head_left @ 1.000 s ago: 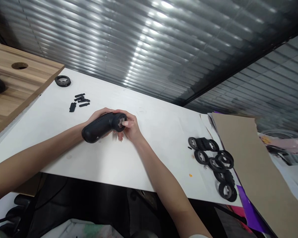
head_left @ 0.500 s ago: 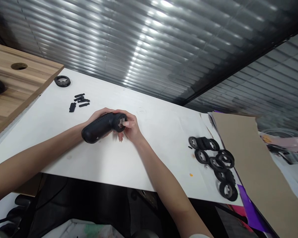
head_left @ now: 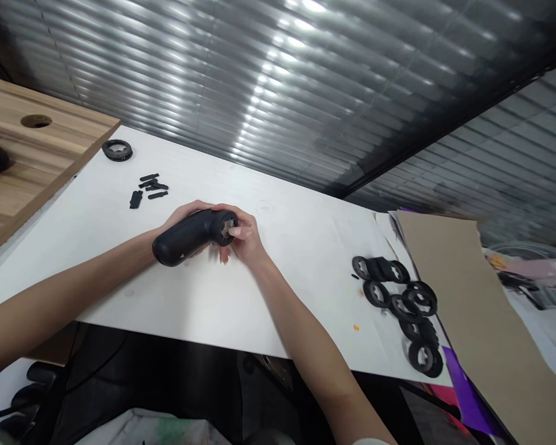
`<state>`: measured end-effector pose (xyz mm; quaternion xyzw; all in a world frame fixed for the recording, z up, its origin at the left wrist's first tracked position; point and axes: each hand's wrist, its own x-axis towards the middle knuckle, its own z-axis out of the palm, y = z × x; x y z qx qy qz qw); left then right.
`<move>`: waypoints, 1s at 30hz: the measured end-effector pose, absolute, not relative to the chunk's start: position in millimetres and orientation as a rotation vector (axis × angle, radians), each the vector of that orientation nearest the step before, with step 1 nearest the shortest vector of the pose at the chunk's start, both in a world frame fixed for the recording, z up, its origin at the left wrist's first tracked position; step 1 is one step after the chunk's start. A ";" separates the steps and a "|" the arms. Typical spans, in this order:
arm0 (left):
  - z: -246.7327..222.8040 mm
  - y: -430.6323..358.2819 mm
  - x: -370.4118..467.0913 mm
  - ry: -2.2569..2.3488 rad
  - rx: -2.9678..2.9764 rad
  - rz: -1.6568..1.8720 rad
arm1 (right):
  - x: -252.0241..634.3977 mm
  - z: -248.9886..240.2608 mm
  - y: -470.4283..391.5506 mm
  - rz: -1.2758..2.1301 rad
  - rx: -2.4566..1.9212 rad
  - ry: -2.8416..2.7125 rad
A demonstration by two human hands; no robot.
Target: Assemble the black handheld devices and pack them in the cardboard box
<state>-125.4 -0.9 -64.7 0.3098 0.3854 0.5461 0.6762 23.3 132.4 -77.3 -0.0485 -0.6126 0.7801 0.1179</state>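
Observation:
A black angled handheld device (head_left: 185,238) with a rounded body and a round head is held above the white table (head_left: 213,303). Pale mesh shows in the end of that head. My left hand (head_left: 181,214) is wrapped round the body from behind, most of its fingers hidden by it. Around the head, my right hand (head_left: 249,240) is closed, its thumb pressed on the rim by the mesh. Several small black strips (head_left: 157,194) lie on the table beyond my left hand. Past them is a black ring (head_left: 117,151).
Several black rings (head_left: 376,293) lie in a loose group on the table's right side. A brown cardboard sheet (head_left: 449,266) is beside them. To the left stands a wooden board (head_left: 50,148) with a round hole. A corrugated metal wall (head_left: 189,80) rises behind.
Both hands keep the same hold on the black device, which has hardly moved. The whole view has shifted very slightly.

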 end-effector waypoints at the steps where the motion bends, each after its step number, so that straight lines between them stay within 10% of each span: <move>1: -64.9 -0.9 -125.5 0.871 0.697 1.226 | 23.4 -76.7 132.2 2.287 -0.132 -1.786; 30: -63.0 -1.2 -124.9 0.902 0.690 1.234 | 24.5 -74.7 132.5 2.218 -0.297 -1.885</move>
